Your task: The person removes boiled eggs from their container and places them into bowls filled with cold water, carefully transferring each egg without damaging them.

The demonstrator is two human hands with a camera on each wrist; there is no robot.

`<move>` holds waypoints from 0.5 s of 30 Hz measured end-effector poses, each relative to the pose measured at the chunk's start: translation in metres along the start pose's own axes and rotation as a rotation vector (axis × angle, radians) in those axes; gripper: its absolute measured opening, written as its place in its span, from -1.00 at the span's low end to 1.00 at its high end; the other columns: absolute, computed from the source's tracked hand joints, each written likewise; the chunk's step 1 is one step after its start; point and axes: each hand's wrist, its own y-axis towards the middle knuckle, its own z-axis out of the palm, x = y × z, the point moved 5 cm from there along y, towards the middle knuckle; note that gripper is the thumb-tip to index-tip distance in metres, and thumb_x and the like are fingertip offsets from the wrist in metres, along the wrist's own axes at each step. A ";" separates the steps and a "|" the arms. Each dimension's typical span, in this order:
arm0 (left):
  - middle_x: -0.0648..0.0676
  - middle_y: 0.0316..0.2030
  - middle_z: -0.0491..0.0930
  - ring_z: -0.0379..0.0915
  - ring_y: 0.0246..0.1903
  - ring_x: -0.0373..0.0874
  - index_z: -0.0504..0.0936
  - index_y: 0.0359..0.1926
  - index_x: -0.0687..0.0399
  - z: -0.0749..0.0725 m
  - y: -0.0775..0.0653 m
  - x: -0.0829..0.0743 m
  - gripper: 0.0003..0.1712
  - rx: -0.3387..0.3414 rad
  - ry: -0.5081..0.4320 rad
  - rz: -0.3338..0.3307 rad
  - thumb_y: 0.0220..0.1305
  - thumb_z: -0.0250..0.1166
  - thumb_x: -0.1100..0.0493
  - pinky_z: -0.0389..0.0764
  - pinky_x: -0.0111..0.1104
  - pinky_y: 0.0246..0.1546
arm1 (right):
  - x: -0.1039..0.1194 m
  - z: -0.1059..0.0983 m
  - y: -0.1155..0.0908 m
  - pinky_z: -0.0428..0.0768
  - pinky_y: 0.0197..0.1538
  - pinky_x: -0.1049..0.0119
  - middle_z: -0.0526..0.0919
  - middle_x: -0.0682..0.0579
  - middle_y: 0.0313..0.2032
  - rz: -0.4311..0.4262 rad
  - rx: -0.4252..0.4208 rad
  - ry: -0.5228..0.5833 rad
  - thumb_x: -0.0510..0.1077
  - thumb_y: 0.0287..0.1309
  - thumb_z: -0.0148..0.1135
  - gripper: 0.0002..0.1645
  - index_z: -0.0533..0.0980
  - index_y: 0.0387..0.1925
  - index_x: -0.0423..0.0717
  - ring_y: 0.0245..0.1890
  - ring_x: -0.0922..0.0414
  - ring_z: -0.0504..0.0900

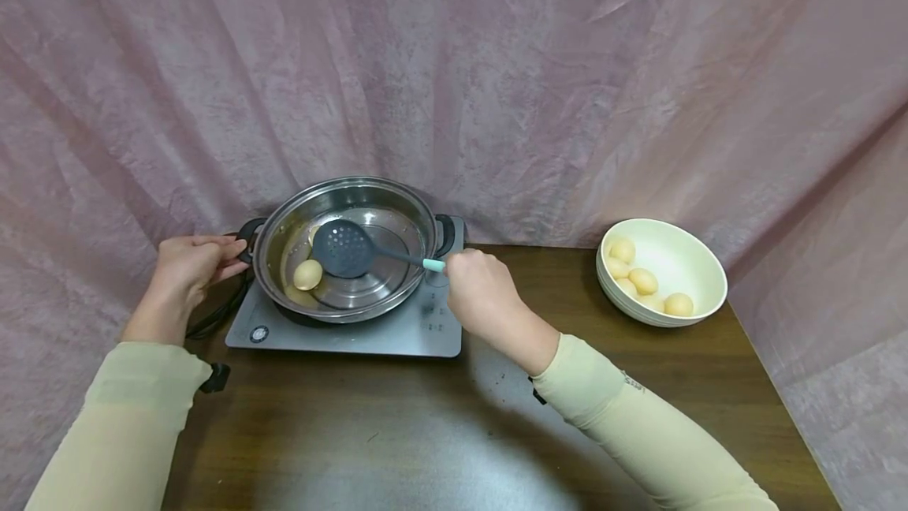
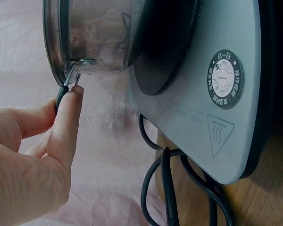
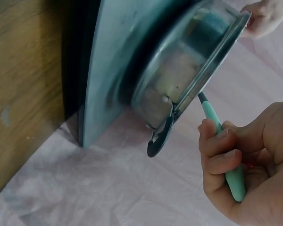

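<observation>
A steel two-handled pot point(image 1: 376, 286) sits on a grey induction cooker point(image 1: 397, 341). My left hand point(image 1: 186, 270) pinches the pot's black left handle point(image 1: 247, 240) between thumb and fingers, as the left wrist view shows closely. In my right hand point(image 1: 489, 290) is the mint-green handle of a slotted skimmer point(image 1: 344, 249), with fingers curled round it. The skimmer's dark perforated head is inside the pot. Beside it lies a pale yellow egg-shaped piece point(image 1: 308, 275); another shows partly behind the head. Whether these are eggs or potatoes I cannot tell.
To the right, a cream bowl point(image 1: 698, 270) holds several similar pale yellow pieces point(image 1: 643, 281). Black cables point(image 2: 167, 188) lie by the cooker's left side. A pink curtain point(image 1: 454, 85) hangs behind the brown wooden table point(image 1: 340, 432).
</observation>
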 end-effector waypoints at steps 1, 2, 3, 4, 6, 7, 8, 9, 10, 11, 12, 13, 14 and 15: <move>-0.12 -0.33 0.50 0.66 -0.47 -0.29 0.62 -0.35 -0.08 0.000 0.000 0.000 -0.88 -0.001 0.010 0.004 0.11 0.38 0.24 0.73 -0.42 -0.26 | 0.001 0.000 0.000 0.38 -0.74 0.42 0.59 0.05 -0.53 -0.003 -0.003 0.003 -0.37 -0.04 0.16 -0.79 0.64 -0.42 -0.06 -0.59 0.21 0.49; -0.11 -0.30 0.49 0.66 -0.46 -0.30 0.62 -0.35 -0.09 0.000 0.000 -0.001 -0.88 -0.002 0.020 0.008 0.12 0.37 0.23 0.73 -0.43 -0.25 | 0.003 0.000 0.001 0.36 -0.75 0.42 0.57 0.06 -0.55 -0.004 -0.003 0.007 -0.37 -0.04 0.16 -0.79 0.64 -0.45 -0.06 -0.61 0.23 0.45; -0.09 -0.27 0.48 0.66 -0.46 -0.30 0.63 -0.34 -0.08 0.000 -0.001 -0.001 -0.89 0.000 0.018 0.007 0.12 0.36 0.24 0.73 -0.43 -0.25 | 0.004 0.000 0.001 0.35 -0.75 0.42 0.56 0.07 -0.57 -0.004 -0.001 0.008 -0.37 -0.04 0.16 -0.79 0.63 -0.47 -0.05 -0.62 0.24 0.43; -0.06 -0.23 0.45 0.66 -0.46 -0.30 0.63 -0.33 -0.07 0.000 -0.001 -0.001 -0.89 0.003 0.008 0.003 0.12 0.36 0.24 0.72 -0.42 -0.24 | 0.004 0.000 0.001 0.34 -0.76 0.41 0.56 0.07 -0.59 -0.002 0.007 0.011 -0.36 -0.02 0.16 -0.80 0.63 -0.49 -0.04 -0.63 0.24 0.41; -0.02 -0.18 0.41 0.66 -0.46 -0.30 0.62 -0.32 -0.05 0.001 -0.001 0.000 -0.88 0.004 0.003 -0.006 0.12 0.36 0.25 0.72 -0.43 -0.23 | 0.005 0.000 0.001 0.35 -0.75 0.43 0.62 0.07 -0.53 0.009 0.030 0.025 -0.35 -0.01 0.17 -0.79 0.65 -0.44 -0.03 -0.62 0.25 0.43; -0.02 -0.16 0.39 0.66 -0.45 -0.31 0.62 -0.32 -0.07 0.001 -0.001 0.001 -0.89 0.002 0.014 -0.012 0.13 0.35 0.24 0.72 -0.43 -0.23 | 0.005 0.000 0.000 0.36 -0.74 0.45 0.65 0.07 -0.49 0.015 0.046 0.033 -0.35 0.01 0.17 -0.78 0.66 -0.40 -0.03 -0.61 0.25 0.45; -0.01 -0.14 0.38 0.65 -0.45 -0.31 0.62 -0.32 -0.07 0.001 -0.001 0.001 -0.88 0.001 0.018 -0.018 0.13 0.35 0.24 0.72 -0.44 -0.23 | 0.005 0.000 -0.001 0.37 -0.74 0.46 0.67 0.07 -0.43 0.020 0.064 0.043 -0.34 0.02 0.17 -0.77 0.67 -0.35 -0.03 -0.60 0.25 0.47; -0.01 -0.14 0.38 0.65 -0.45 -0.31 0.63 -0.32 -0.08 0.001 -0.002 0.001 -0.89 0.001 0.017 -0.023 0.13 0.35 0.24 0.72 -0.44 -0.23 | 0.005 -0.001 -0.002 0.38 -0.73 0.48 0.69 0.06 -0.39 0.023 0.083 0.054 -0.34 0.02 0.16 -0.76 0.67 -0.32 -0.04 -0.58 0.26 0.49; -0.02 -0.13 0.38 0.65 -0.45 -0.32 0.63 -0.32 -0.08 0.001 -0.001 0.001 -0.88 0.001 0.016 -0.026 0.12 0.36 0.24 0.72 -0.44 -0.22 | 0.005 -0.002 -0.003 0.39 -0.72 0.50 0.70 0.06 -0.35 0.027 0.100 0.065 -0.34 0.02 0.16 -0.75 0.66 -0.30 -0.05 -0.57 0.26 0.50; -0.02 -0.13 0.38 0.65 -0.45 -0.33 0.62 -0.31 -0.09 0.001 -0.001 0.000 -0.88 -0.001 0.028 -0.025 0.13 0.36 0.22 0.72 -0.44 -0.22 | 0.005 -0.003 -0.005 0.39 -0.71 0.51 0.71 0.06 -0.32 0.030 0.115 0.075 -0.35 0.01 0.17 -0.73 0.66 -0.26 -0.06 -0.56 0.27 0.51; -0.03 -0.12 0.37 0.65 -0.44 -0.33 0.62 -0.30 -0.08 0.001 -0.001 -0.001 -0.88 0.000 0.031 -0.024 0.12 0.36 0.22 0.72 -0.44 -0.21 | 0.005 -0.005 -0.006 0.38 -0.71 0.51 0.71 0.06 -0.32 0.031 0.126 0.086 -0.34 0.02 0.17 -0.75 0.66 -0.26 -0.07 -0.57 0.26 0.50; -0.03 -0.12 0.37 0.65 -0.44 -0.33 0.62 -0.28 -0.07 0.001 -0.001 -0.002 -0.86 0.000 0.037 -0.022 0.12 0.37 0.20 0.72 -0.44 -0.21 | 0.005 -0.008 -0.008 0.35 -0.71 0.51 0.70 0.07 -0.35 0.031 0.136 0.095 -0.33 0.04 0.18 -0.77 0.65 -0.28 -0.07 -0.58 0.26 0.47; -0.03 -0.12 0.37 0.65 -0.44 -0.33 0.61 -0.25 -0.05 0.001 -0.001 -0.003 -0.84 -0.001 0.040 -0.020 0.12 0.37 0.20 0.72 -0.44 -0.21 | 0.005 -0.010 -0.009 0.34 -0.71 0.50 0.69 0.08 -0.39 0.028 0.143 0.102 -0.32 0.06 0.18 -0.81 0.65 -0.30 -0.07 -0.60 0.26 0.44; -0.03 -0.12 0.38 0.65 -0.44 -0.33 0.61 -0.22 -0.03 0.001 0.000 -0.004 -0.81 -0.001 0.044 -0.019 0.11 0.38 0.19 0.72 -0.44 -0.21 | 0.005 -0.013 -0.010 0.31 -0.70 0.49 0.67 0.09 -0.45 0.027 0.150 0.112 -0.30 0.08 0.19 -0.84 0.65 -0.34 -0.07 -0.62 0.25 0.40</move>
